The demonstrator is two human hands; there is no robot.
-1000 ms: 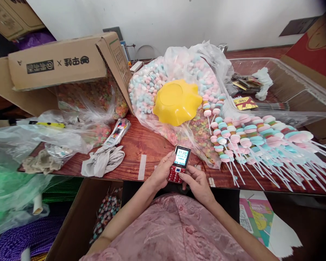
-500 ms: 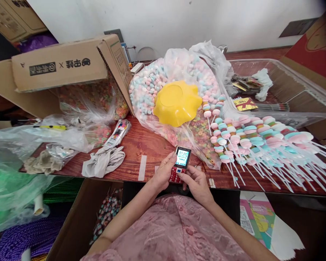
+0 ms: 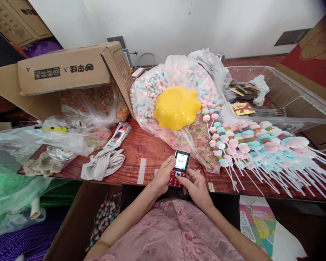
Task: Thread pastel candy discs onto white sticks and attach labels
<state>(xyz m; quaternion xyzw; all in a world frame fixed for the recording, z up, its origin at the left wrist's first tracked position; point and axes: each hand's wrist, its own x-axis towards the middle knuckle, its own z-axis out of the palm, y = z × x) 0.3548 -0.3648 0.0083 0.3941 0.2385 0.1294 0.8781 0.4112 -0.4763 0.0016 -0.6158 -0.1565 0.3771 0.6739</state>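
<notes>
Left hand (image 3: 161, 179) had red phone (image 3: 178, 169) in closed grip by front edge of worktop (image 3: 132, 159) (screen (image 3: 181, 161) glowing!); right hand (image 3: 197, 190) curled alongside, thumb (image 3: 185, 181) at keypad (image 3: 175, 180), its hold unclear. Yellow dish (image 3: 176, 108) lay beyond.

At the bottom centre of the frame, a dusty-pink top (image 3: 154, 237) covers the torso, its cloth patterned with tone-on-tone flowers. A round, matching button (image 3: 179, 212) sits on the seam down its front, with a darker rose-like motif (image 3: 189, 236) lower to the right. Left hand (image 3: 163, 177), right hand (image 3: 197, 187) and both forearms (image 3: 127, 218) are bare
</notes>
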